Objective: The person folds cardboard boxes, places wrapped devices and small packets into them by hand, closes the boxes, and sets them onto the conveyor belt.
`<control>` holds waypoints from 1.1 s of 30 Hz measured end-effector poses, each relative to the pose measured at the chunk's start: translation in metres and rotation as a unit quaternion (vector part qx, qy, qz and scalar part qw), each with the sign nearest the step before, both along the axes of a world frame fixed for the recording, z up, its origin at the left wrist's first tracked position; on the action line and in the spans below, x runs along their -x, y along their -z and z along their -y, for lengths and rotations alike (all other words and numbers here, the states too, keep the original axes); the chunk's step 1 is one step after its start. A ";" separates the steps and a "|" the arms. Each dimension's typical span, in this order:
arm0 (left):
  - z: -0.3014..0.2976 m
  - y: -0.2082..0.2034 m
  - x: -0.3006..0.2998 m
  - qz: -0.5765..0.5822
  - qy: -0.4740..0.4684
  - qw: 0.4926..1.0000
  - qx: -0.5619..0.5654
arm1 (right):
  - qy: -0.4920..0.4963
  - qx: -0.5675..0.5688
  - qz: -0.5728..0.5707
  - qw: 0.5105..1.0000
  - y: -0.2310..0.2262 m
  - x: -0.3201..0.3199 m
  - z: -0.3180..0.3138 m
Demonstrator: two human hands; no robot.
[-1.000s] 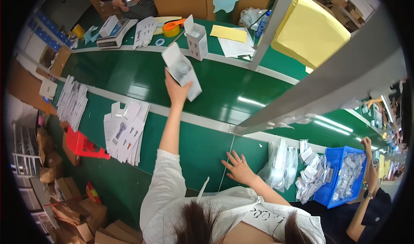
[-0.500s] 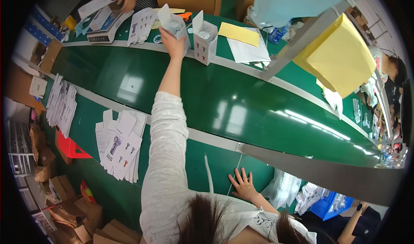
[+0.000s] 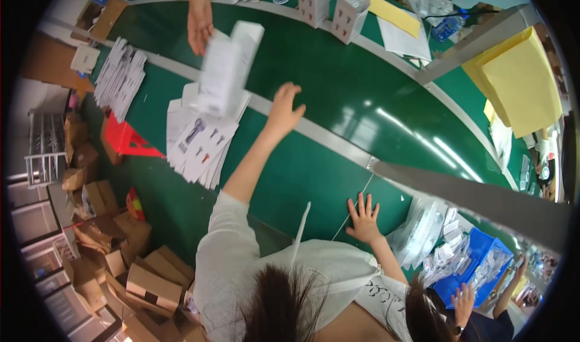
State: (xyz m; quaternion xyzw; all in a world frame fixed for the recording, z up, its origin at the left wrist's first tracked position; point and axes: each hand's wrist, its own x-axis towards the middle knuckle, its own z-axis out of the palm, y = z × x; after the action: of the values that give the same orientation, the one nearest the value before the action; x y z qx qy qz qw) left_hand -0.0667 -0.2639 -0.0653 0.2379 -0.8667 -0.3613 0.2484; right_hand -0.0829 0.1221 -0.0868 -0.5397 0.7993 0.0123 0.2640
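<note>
My left hand is over the near rail of the green conveyor, empty, with its thumb and fingers apart. My right hand lies flat on the green tabletop, fingers spread. Left of my left hand, a motion-blurred white carton is tilted over the rail and the far end of a fanned pile of flat printed cartons. A co-worker's open hand reaches in just behind it; whether it touches the carton cannot be made out. Two open upright white boxes with clear plastic inside stand at the far rail.
Another stack of flat cartons lies at the left. Clear plastic bags and a blue bin of wrapped parts sit right of my right hand. A metal post and a grey bar cross the right side. Yellow sheets hang there.
My left hand has let go of the open box at the far rail and drawn back toward me. The blurred carton and a co-worker's hand have come over the conveyor. My right hand stays flat.
</note>
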 end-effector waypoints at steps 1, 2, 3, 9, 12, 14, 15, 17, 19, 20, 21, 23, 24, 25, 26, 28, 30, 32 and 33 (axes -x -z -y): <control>-0.023 -0.007 -0.029 0.029 0.027 0.999 -0.015 | 0.005 0.001 -0.004 1.000 0.001 -0.001 -0.001; -0.047 -0.007 -0.055 0.042 0.030 0.999 -0.018 | 0.004 0.003 -0.008 1.000 0.002 -0.001 -0.001; -0.070 -0.005 -0.078 0.054 0.032 0.998 -0.020 | 0.002 0.005 -0.011 1.000 0.002 -0.001 -0.001; -0.115 -0.015 -0.129 0.014 -0.022 0.997 0.069 | 0.031 -0.004 -0.027 0.999 -0.003 -0.003 0.000; -0.090 -0.030 -0.110 0.063 -0.125 0.975 0.174 | 0.037 -0.003 -0.027 0.999 -0.008 -0.006 0.002; -0.068 -0.023 -0.096 0.126 -0.141 0.953 0.239 | 0.064 -0.007 -0.035 0.997 -0.011 -0.009 0.003; -0.056 -0.014 -0.092 0.179 -0.142 0.939 0.257 | 0.054 0.016 -0.052 0.997 -0.009 -0.011 0.003; -0.042 -0.015 -0.077 0.284 -0.101 0.936 0.182 | 0.059 0.032 -0.061 0.996 -0.010 -0.013 0.002; -0.042 -0.019 -0.066 0.334 -0.041 0.936 0.099 | 0.092 0.027 -0.055 0.994 -0.015 -0.018 0.000; -0.046 -0.015 -0.067 0.345 -0.057 0.927 0.136 | 0.082 0.063 -0.037 0.994 -0.018 -0.019 -0.001; -0.052 -0.010 -0.070 0.355 -0.076 0.916 0.172 | 0.069 0.099 -0.018 0.993 -0.022 -0.022 -0.004; -0.082 -0.023 -0.074 0.366 -0.002 0.922 0.125 | 0.161 0.139 0.071 0.974 -0.032 -0.022 -0.015; -0.096 -0.038 -0.081 0.344 0.083 0.935 0.021 | 0.222 0.180 0.163 0.944 -0.039 -0.022 -0.020; -0.116 -0.051 -0.092 0.295 0.124 0.943 -0.086 | 0.278 0.221 0.253 0.900 -0.046 -0.023 -0.025; -0.138 -0.063 -0.101 0.244 0.165 0.936 -0.192 | 0.328 0.261 0.337 0.843 -0.055 -0.024 -0.032; -0.173 -0.088 -0.115 0.221 0.220 0.850 -0.424 | 0.339 0.312 0.400 0.792 -0.066 -0.029 -0.038; -0.204 -0.095 -0.121 0.208 0.289 0.867 -0.349 | 0.335 0.397 0.513 0.683 -0.081 -0.036 -0.044; -0.229 -0.095 -0.124 0.193 0.366 0.883 -0.220 | 0.328 0.431 0.568 0.620 -0.092 -0.041 -0.053; -0.239 -0.095 -0.120 0.195 0.381 0.889 -0.163 | 0.329 0.437 0.544 0.637 -0.097 -0.041 -0.058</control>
State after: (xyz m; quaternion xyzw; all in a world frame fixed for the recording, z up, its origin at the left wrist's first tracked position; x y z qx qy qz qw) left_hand 0.0532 -0.0244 0.0300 -0.0072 -0.8504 -0.5110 -0.1250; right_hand -0.0418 0.1798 0.0103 -0.2027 0.5482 -0.7217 0.3710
